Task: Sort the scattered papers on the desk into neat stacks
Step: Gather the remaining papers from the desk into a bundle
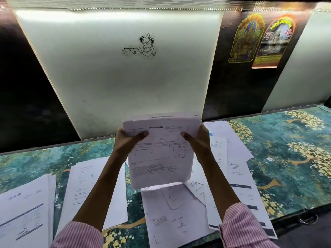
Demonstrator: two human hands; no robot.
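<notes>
papers (pixel 161 151) held upright above desk (pixel 286 140), left hand (pixel 128 138) and right hand (pixel 197 138) grip sides.

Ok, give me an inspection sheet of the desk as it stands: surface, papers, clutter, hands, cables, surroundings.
Surface: desk with a teal and gold floral cover, mostly papered at centre and left.
Job's things: held sheets raised upright above the desk; left stack fairly squared; centre-left papers loosely overlapped; centre papers askew; right papers fanned out.
Clutter: metal ring at the near right edge.
Grippers: left hand and right hand each grip a side of the held sheets, thumbs in front.
Cables: nothing seen.
Surroundings: white panel with a line drawing; two stickers on the dark wall.
</notes>
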